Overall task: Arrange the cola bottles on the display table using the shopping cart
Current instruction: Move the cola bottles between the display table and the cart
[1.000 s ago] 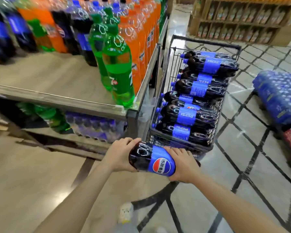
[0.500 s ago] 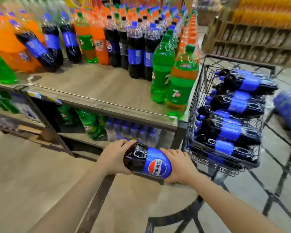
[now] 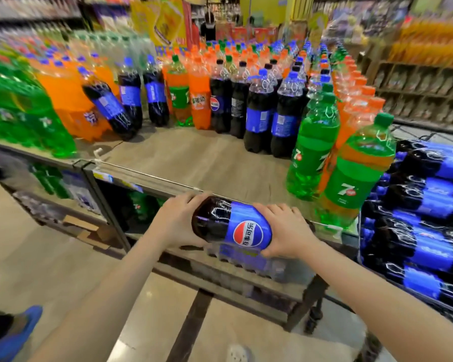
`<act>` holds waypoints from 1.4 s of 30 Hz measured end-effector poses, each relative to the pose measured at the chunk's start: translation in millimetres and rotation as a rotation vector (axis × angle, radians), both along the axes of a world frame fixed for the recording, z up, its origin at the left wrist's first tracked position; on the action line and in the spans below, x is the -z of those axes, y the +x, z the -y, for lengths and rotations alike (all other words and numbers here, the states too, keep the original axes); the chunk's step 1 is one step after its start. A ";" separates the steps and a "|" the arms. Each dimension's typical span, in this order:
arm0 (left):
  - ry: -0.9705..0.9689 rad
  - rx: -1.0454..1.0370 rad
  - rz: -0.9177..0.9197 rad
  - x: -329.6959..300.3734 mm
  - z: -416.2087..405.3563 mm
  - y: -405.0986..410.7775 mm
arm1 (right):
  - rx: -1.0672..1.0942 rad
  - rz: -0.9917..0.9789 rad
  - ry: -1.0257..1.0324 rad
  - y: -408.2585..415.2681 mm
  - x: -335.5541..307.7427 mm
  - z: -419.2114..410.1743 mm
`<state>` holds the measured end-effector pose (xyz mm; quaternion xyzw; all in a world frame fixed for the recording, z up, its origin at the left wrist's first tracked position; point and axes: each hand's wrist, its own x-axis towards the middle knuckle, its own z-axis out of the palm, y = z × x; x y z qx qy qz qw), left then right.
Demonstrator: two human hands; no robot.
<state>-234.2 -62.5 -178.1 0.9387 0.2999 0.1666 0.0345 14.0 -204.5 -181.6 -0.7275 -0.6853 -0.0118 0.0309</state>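
A large cola bottle [image 3: 230, 226] with a blue label lies sideways in both my hands, just in front of the display table's front edge [image 3: 147, 176]. My left hand [image 3: 178, 220] grips its dark base end. My right hand [image 3: 288, 231] grips the end toward the neck, and the cap is hidden. The shopping cart [image 3: 361, 231] at the right holds several more cola bottles [image 3: 429, 199] lying stacked. Standing cola bottles [image 3: 272, 113] line the table's middle.
Green bottles [image 3: 351, 173] stand at the table's front right corner, orange bottles [image 3: 199, 100] behind and green packs [image 3: 19, 116] at the left. Bare wooden tabletop [image 3: 199, 158] shows in front of the standing cola. A lower shelf [image 3: 236, 267] holds more packs. A blue shoe [image 3: 13, 333] is at bottom left.
The view has swung left and upward from the cart to the table. Both hands have carried the cola bottle from the cart's front corner up to the table's front edge.
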 end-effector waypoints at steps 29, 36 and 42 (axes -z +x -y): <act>-0.023 0.170 -0.071 3.7 -368.5 123.3 | 0.193 -0.112 -0.019 91.0 17.1 -326.1; -0.009 0.339 -0.105 -6.6 -479.4 134.7 | 0.344 -0.161 0.015 71.9 18.4 -405.8; 0.049 0.395 -0.173 -20.9 -550.2 145.3 | 0.433 -0.174 0.057 62.2 18.4 -465.7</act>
